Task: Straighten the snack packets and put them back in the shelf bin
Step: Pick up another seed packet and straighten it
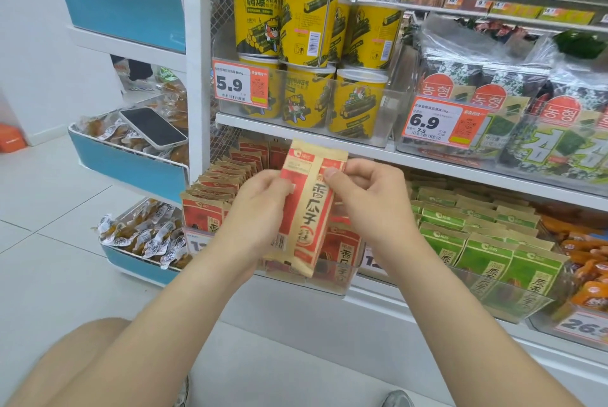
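Note:
A red and tan snack packet (309,206) stands upright, slightly tilted, in front of the lower shelf. My left hand (260,209) grips its left edge. My right hand (368,196) pinches its upper right edge with thumb and fingers. Behind it, a clear shelf bin (342,278) holds rows of matching red packets (217,189), most leaning backward. The packet hides the bin's middle.
Green packets (473,242) fill the bin to the right, orange packs (585,258) beyond. Yellow tubs (306,54) and seaweed packs (513,110) sit on the shelf above. A phone (153,127) lies on a blue side rack (128,166). My knees are below.

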